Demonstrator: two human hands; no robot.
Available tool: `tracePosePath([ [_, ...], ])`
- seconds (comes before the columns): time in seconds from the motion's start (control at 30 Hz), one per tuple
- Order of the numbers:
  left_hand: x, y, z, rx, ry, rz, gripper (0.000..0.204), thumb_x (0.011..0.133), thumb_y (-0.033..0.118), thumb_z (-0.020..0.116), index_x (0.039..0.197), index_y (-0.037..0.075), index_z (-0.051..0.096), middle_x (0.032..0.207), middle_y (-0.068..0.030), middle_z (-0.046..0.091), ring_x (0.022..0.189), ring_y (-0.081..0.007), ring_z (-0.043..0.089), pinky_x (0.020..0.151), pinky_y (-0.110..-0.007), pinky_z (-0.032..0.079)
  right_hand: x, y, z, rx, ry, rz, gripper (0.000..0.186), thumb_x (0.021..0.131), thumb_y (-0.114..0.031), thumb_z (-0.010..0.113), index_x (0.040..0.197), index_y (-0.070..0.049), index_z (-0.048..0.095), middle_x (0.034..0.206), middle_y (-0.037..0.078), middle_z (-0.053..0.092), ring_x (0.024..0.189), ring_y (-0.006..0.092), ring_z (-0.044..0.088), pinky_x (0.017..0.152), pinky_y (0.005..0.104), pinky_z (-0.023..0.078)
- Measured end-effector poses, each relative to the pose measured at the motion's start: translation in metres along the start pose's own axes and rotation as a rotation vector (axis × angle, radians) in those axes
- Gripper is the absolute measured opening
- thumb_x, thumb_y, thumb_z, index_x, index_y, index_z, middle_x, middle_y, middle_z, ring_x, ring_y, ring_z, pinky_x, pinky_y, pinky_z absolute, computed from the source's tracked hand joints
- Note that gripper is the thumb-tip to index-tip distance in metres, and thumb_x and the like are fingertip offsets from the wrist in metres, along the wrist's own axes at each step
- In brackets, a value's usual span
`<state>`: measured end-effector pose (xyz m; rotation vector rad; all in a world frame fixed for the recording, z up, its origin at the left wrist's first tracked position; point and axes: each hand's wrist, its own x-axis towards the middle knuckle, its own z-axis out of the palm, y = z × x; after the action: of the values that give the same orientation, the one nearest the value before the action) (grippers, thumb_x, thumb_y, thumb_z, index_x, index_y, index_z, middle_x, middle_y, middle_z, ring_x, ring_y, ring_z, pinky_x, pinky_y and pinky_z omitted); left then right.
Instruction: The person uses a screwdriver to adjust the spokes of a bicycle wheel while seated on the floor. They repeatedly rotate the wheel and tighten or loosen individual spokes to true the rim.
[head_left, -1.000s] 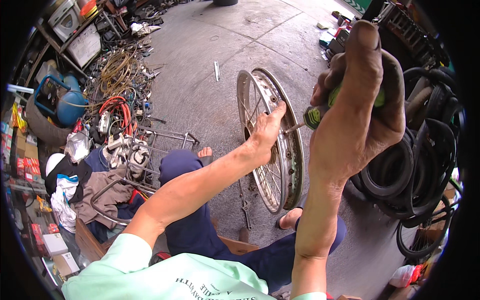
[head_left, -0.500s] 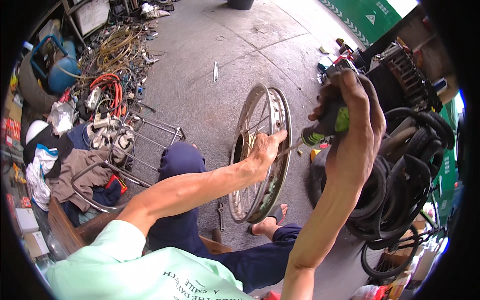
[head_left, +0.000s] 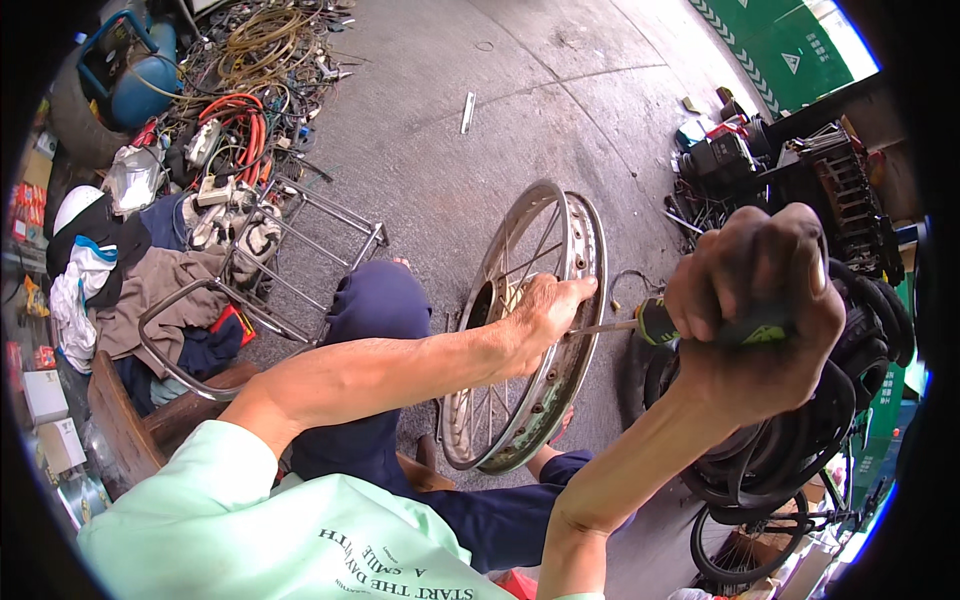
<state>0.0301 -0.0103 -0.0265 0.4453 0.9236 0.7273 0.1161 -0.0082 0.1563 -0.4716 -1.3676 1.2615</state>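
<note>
A bare spoked metal wheel rim (head_left: pixel 512 440) stands upright in front of my legs, tilted a little. My left hand (head_left: pixel 545 315) reaches across to its near right side, with fingers wrapped over the rim edge and the thumb pointing right. To the right, my right hand (head_left: pixel 755 305) is closed in a dirt-darkened fist around a screwdriver (head_left: pixel 656 322) with a black and green handle. Its thin shaft points left and the tip meets the rim's outer face just beside my left hand. My left hand hides part of the hub and spokes.
On the left are a chrome tubular frame (head_left: pixel 290 235), a heap of clothes (head_left: pixel 165 290) and tangled cables (head_left: pixel 255 50). Black tyres (head_left: pixel 880 310) and greasy metal parts (head_left: pixel 850 190) crowd the right. A flat strip (head_left: pixel 468 113) lies on the concrete floor beyond the wheel.
My right hand has turned around the screwdriver handle, its knuckles now facing up. The whole view has shifted, and the rim leans further right. My left hand keeps its hold.
</note>
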Motion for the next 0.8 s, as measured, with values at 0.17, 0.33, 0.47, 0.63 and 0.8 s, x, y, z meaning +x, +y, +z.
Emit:
tracePosePath([
  [0.17, 0.007, -0.003, -0.007, -0.027, -0.041, -0.009, 0.052, 0.095, 0.047, 0.056, 0.100, -0.005, 0.056, 0.098, -0.0191, 0.054, 0.091, -0.0243, 0.050, 0.075, -0.047, 0.044, 0.011, -0.003, -0.008, 0.125, -0.285, 0.104, 0.031, 0.099, -0.035, 0.050, 0.085, -0.008, 0.044, 0.063, 0.007, 0.042, 0.044, 0.0123, 0.036, 0.039, 0.0260, 0.032],
  [0.33, -0.002, 0.016, 0.002, -0.142, -0.037, -0.036, 0.072, 0.097, 0.052, 0.051, 0.130, -0.012, 0.046, 0.128, -0.0274, 0.052, 0.115, -0.0320, 0.052, 0.091, -0.054, 0.047, 0.006, 0.005, 0.037, -0.342, 0.629, -0.032, 0.028, 0.095, -0.028, 0.056, 0.093, -0.001, 0.056, 0.079, 0.010, 0.054, 0.062, 0.0163, 0.054, 0.054, 0.0281, 0.044],
  [0.47, 0.002, 0.008, 0.008, -0.100, 0.069, -0.015, 0.064, 0.095, 0.050, 0.056, 0.113, -0.012, 0.054, 0.112, -0.0224, 0.058, 0.106, -0.0280, 0.054, 0.088, -0.051, 0.047, -0.005, 0.012, 0.054, -0.388, 0.746, -0.138, 0.028, 0.094, -0.027, 0.054, 0.089, 0.000, 0.057, 0.074, 0.010, 0.054, 0.053, 0.0160, 0.049, 0.045, 0.0264, 0.039],
  [0.63, 0.003, 0.001, 0.008, -0.142, 0.086, 0.081, 0.044, 0.092, 0.044, 0.061, 0.074, 0.006, 0.050, 0.066, -0.0030, 0.044, 0.067, -0.0150, 0.041, 0.062, -0.043, 0.038, -0.007, 0.008, 0.037, -0.193, 0.445, -0.064, 0.028, 0.095, -0.029, 0.048, 0.083, -0.004, 0.049, 0.066, 0.008, 0.043, 0.046, 0.0134, 0.038, 0.039, 0.0255, 0.032],
  [0.8, 0.011, 0.002, -0.001, -0.079, 0.082, 0.032, 0.044, 0.092, 0.042, 0.061, 0.071, 0.006, 0.050, 0.061, -0.0014, 0.041, 0.060, -0.0144, 0.038, 0.057, -0.041, 0.036, 0.003, 0.001, 0.010, -0.018, -0.055, -0.001, 0.030, 0.096, -0.034, 0.049, 0.083, -0.007, 0.045, 0.059, 0.004, 0.038, 0.040, 0.0109, 0.032, 0.033, 0.0236, 0.029],
])
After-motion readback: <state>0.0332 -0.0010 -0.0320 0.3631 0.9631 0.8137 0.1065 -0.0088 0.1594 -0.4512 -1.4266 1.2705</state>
